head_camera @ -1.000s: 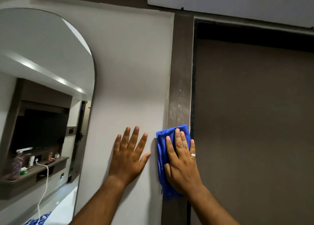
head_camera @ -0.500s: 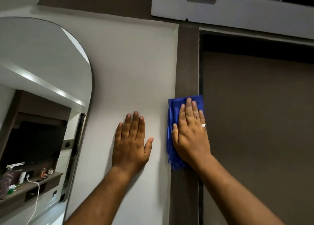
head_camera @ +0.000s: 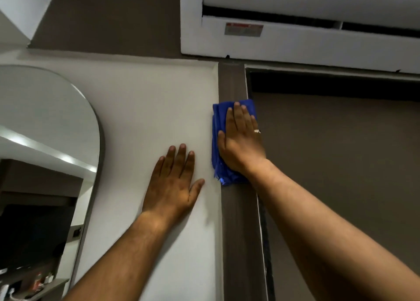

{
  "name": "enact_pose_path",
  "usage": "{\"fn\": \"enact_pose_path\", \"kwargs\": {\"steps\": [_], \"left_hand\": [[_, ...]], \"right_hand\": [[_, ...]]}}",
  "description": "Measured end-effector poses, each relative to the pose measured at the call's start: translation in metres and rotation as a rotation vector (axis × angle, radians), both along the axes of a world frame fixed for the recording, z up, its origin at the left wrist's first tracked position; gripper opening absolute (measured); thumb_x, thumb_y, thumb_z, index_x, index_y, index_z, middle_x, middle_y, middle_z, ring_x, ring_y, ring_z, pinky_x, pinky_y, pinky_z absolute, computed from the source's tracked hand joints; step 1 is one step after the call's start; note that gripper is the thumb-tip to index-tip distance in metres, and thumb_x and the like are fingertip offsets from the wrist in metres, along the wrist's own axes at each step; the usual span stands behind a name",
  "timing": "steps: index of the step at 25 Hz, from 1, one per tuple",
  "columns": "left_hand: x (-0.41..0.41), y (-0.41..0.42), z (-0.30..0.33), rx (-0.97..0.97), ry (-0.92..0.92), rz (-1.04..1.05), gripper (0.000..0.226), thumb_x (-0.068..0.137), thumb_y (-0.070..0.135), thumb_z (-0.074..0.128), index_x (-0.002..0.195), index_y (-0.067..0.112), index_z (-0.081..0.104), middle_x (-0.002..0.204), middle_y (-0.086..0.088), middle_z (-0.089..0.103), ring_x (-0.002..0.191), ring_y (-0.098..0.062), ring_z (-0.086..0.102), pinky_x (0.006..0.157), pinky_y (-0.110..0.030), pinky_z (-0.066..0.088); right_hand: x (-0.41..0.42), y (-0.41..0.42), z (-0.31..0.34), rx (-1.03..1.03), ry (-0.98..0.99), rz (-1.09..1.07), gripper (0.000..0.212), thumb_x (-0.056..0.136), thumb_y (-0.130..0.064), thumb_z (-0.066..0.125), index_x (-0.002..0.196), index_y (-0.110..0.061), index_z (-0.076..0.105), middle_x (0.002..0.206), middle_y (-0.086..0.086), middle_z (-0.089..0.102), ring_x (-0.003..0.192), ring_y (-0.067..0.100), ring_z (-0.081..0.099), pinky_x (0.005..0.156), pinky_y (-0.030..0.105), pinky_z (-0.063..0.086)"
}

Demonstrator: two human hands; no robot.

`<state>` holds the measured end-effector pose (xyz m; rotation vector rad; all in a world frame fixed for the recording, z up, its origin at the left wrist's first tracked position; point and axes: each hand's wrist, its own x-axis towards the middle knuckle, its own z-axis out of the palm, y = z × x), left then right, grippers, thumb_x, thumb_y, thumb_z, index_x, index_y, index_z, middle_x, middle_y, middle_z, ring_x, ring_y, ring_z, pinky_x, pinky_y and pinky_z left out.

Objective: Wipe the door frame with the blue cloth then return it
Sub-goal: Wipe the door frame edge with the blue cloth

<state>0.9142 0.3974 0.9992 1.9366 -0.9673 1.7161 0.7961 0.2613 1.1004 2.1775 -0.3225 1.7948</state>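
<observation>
The brown door frame [head_camera: 233, 82] runs upright between the white wall and the closed brown door [head_camera: 341, 164]. My right hand [head_camera: 241, 139] lies flat on the folded blue cloth [head_camera: 219, 119] and presses it against the upper part of the frame, a little below the frame's top corner. A ring shows on one finger. The cloth's lower end sticks out under my wrist. My left hand [head_camera: 173, 182] rests flat on the white wall [head_camera: 147, 100] just left of the frame, fingers together and thumb out, holding nothing.
A white air conditioner [head_camera: 295, 37] hangs right above the door's top edge. An arched mirror [head_camera: 45, 141] fills the wall at the left and reflects a shelf with small items. A brown band of wall runs above the white panel.
My right hand has slid the blue cloth up the door frame toward its top corner. My left hand stayed flat on the wall, and my view has tilted upward.
</observation>
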Motion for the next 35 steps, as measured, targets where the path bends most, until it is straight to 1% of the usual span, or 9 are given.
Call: {"fn": "enact_pose_path", "kwargs": {"steps": [5,7,11,13,15,21,25,30,35], "left_hand": [[-0.001,-0.006,-0.008,-0.088,0.001,-0.026,0.070,0.090,0.059,0.005,0.145,0.026,-0.022,0.157,0.001,-0.025,0.144,-0.017,-0.025,0.118,-0.036,-0.013],[-0.004,-0.007,-0.010,-0.089,-0.006,-0.044,0.070,0.089,0.058,0.005,0.146,0.024,-0.020,0.158,-0.001,-0.024,0.145,-0.019,-0.023,0.118,-0.036,-0.012],[-0.004,-0.008,-0.013,-0.095,-0.018,-0.047,0.070,0.091,0.057,0.012,0.148,0.023,-0.009,0.160,0.000,-0.013,0.147,-0.020,-0.015,0.118,-0.034,-0.010],[-0.004,-0.006,-0.011,-0.108,-0.036,-0.036,0.069,0.092,0.054,0.023,0.150,0.018,0.010,0.160,-0.004,0.008,0.147,-0.026,0.007,0.114,-0.034,-0.001],[-0.004,-0.005,-0.009,-0.110,-0.070,-0.013,0.068,0.092,0.053,0.029,0.148,0.015,0.022,0.158,-0.007,0.022,0.144,-0.029,0.021,0.111,-0.033,0.003],[-0.007,-0.004,-0.010,-0.130,-0.077,-0.009,0.068,0.091,0.053,0.025,0.148,0.015,0.022,0.157,-0.005,0.020,0.145,-0.027,0.016,0.112,-0.031,-0.001],[-0.005,-0.004,-0.015,-0.132,-0.048,-0.023,0.070,0.091,0.055,0.020,0.149,0.018,0.010,0.160,-0.004,0.007,0.147,-0.024,0.005,0.115,-0.033,-0.005],[-0.009,0.000,-0.037,-0.086,0.017,0.013,0.073,0.090,0.055,0.016,0.150,0.018,0.001,0.161,-0.008,-0.004,0.149,-0.026,-0.004,0.120,-0.042,0.002],[-0.008,0.001,-0.084,-0.030,0.041,0.040,0.074,0.091,0.055,0.020,0.152,0.015,0.005,0.162,-0.010,0.000,0.149,-0.028,-0.001,0.120,-0.044,0.004]], "right_hand": [[0.002,-0.006,-0.061,-0.088,0.029,0.035,0.068,0.093,-0.045,0.013,0.146,-0.014,-0.017,0.156,0.006,-0.025,0.143,0.019,-0.023,0.112,0.034,-0.020],[0.000,-0.009,-0.068,-0.084,0.076,0.003,0.069,0.092,-0.046,0.014,0.146,-0.015,-0.016,0.156,0.005,-0.024,0.144,0.018,-0.023,0.111,0.033,-0.022],[-0.002,-0.004,0.012,-0.056,0.034,0.054,0.068,0.095,-0.039,0.028,0.150,-0.011,-0.001,0.161,0.009,-0.007,0.148,0.022,-0.009,0.117,0.035,-0.010],[-0.002,0.001,0.064,-0.055,0.016,0.042,0.066,0.097,-0.037,0.029,0.150,-0.010,0.002,0.162,0.011,-0.004,0.148,0.025,-0.006,0.119,0.039,-0.006],[-0.001,0.003,0.088,-0.087,0.010,0.016,0.064,0.097,-0.036,0.028,0.150,-0.009,0.003,0.161,0.012,-0.002,0.148,0.027,-0.005,0.119,0.040,-0.004],[0.001,0.001,0.064,-0.087,0.002,0.022,0.064,0.097,-0.036,0.027,0.150,-0.011,0.003,0.162,0.010,-0.003,0.148,0.025,-0.006,0.118,0.038,-0.006],[0.000,0.002,0.013,-0.108,0.002,0.064,0.067,0.095,-0.038,0.028,0.150,-0.011,0.001,0.162,0.010,-0.004,0.148,0.023,-0.007,0.115,0.035,-0.011],[-0.002,-0.003,-0.061,-0.126,0.095,0.008,0.072,0.092,-0.044,0.023,0.148,-0.015,-0.011,0.160,0.007,-0.017,0.145,0.018,-0.019,0.112,0.033,-0.021],[-0.011,-0.003,-0.015,-0.085,0.116,-0.012,0.070,0.094,-0.038,0.031,0.150,-0.010,-0.002,0.161,0.011,-0.008,0.148,0.023,-0.009,0.117,0.037,-0.010]]}}
